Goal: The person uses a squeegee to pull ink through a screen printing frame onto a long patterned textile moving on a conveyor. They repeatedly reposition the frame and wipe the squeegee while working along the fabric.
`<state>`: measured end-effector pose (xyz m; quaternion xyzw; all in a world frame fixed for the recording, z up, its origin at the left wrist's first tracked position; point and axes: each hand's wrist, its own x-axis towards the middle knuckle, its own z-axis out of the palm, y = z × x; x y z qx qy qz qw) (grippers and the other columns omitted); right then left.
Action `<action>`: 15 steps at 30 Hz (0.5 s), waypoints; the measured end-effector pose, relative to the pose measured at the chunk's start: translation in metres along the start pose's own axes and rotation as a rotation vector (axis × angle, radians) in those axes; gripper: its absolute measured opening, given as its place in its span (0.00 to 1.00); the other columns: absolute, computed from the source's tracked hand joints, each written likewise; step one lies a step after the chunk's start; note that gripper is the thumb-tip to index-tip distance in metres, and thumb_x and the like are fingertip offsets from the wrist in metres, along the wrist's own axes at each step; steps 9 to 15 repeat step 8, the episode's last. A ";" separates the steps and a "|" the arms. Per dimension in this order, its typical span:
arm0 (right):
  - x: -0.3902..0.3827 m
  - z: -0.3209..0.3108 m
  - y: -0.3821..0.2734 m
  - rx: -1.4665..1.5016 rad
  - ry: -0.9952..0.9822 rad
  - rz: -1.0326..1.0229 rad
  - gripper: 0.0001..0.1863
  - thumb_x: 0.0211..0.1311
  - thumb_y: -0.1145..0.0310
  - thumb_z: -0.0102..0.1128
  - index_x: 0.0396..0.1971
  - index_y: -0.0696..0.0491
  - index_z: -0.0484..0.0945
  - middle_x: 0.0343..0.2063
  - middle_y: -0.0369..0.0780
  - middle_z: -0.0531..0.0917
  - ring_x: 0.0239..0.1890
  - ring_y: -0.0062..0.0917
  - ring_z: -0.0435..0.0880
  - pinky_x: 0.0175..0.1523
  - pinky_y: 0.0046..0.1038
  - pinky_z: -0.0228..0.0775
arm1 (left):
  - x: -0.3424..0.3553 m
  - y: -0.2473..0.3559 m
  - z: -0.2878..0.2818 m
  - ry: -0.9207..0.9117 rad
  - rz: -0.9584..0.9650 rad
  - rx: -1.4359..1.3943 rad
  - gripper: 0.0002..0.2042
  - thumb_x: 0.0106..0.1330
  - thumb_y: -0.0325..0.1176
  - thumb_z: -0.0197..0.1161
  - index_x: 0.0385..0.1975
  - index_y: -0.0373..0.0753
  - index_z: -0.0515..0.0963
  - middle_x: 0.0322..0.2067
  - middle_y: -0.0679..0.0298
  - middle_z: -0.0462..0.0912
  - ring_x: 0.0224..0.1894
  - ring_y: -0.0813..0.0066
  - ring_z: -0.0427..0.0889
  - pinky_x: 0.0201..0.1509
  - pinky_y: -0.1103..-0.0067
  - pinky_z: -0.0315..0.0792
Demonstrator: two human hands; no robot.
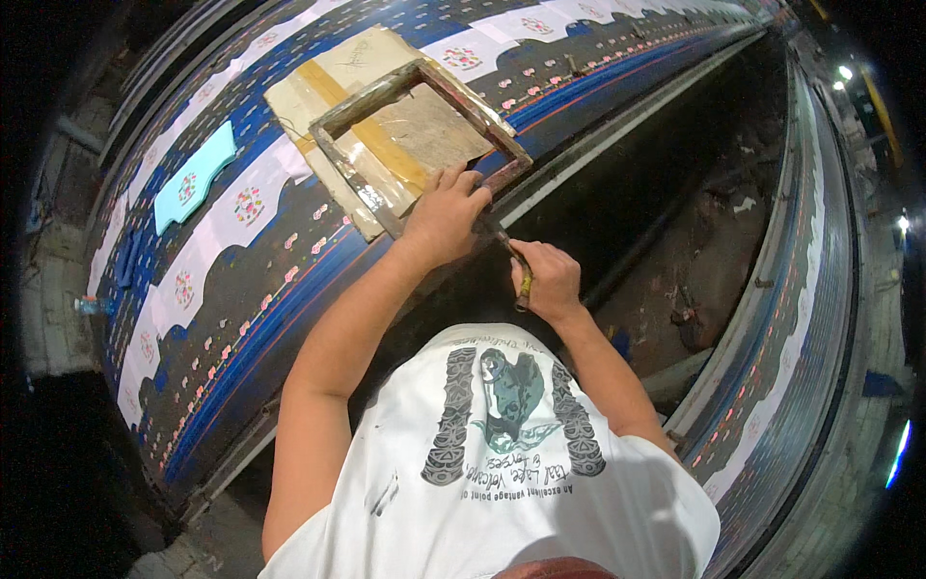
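A worn wooden frame (338, 166), rectangular and open in the middle, lies tilted over a cardboard sheet (294, 101) with brown tape across it. My left hand (446, 214) is closed around the frame's near side, its fingertips curled over the wood. Just right of it, my right hand (552, 278) grips the handle of a slim tool (524, 289) with yellow on its end. The tool's far end runs toward the frame beside my left hand, and its head is hidden there. A brown piece of sheet (429, 125) shows inside the frame.
The long printing table (318, 280) carries white cut fabric pieces (246, 203) with colourful prints. A light-blue piece (193, 179) lies at left. Right of the table edge runs a dark gap (675, 222) with litter, then a second long table (796, 318).
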<state>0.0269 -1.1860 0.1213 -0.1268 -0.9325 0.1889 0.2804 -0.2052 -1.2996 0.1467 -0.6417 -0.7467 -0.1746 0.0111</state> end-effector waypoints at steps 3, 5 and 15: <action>0.005 -0.001 -0.009 -0.124 -0.001 -0.041 0.18 0.60 0.74 0.76 0.51 0.51 0.89 0.36 0.39 0.90 0.39 0.37 0.90 0.44 0.41 0.77 | 0.000 -0.003 0.009 0.012 -0.001 0.023 0.30 0.51 0.27 0.79 0.59 0.40 0.80 0.66 0.50 0.79 0.79 0.41 0.69 0.83 0.51 0.62; 0.006 0.000 -0.008 -0.180 -0.022 -0.046 0.18 0.60 0.73 0.76 0.52 0.51 0.89 0.37 0.39 0.91 0.39 0.36 0.90 0.43 0.40 0.77 | 0.002 -0.003 0.005 0.000 0.002 0.018 0.31 0.51 0.27 0.80 0.59 0.40 0.80 0.66 0.50 0.79 0.79 0.41 0.70 0.84 0.51 0.62; 0.004 0.001 -0.006 -0.206 -0.080 -0.061 0.20 0.61 0.72 0.76 0.54 0.50 0.90 0.36 0.38 0.91 0.41 0.35 0.90 0.44 0.39 0.77 | 0.007 0.001 -0.002 -0.102 -0.033 0.023 0.29 0.60 0.30 0.76 0.64 0.42 0.79 0.69 0.48 0.78 0.83 0.40 0.66 0.87 0.45 0.58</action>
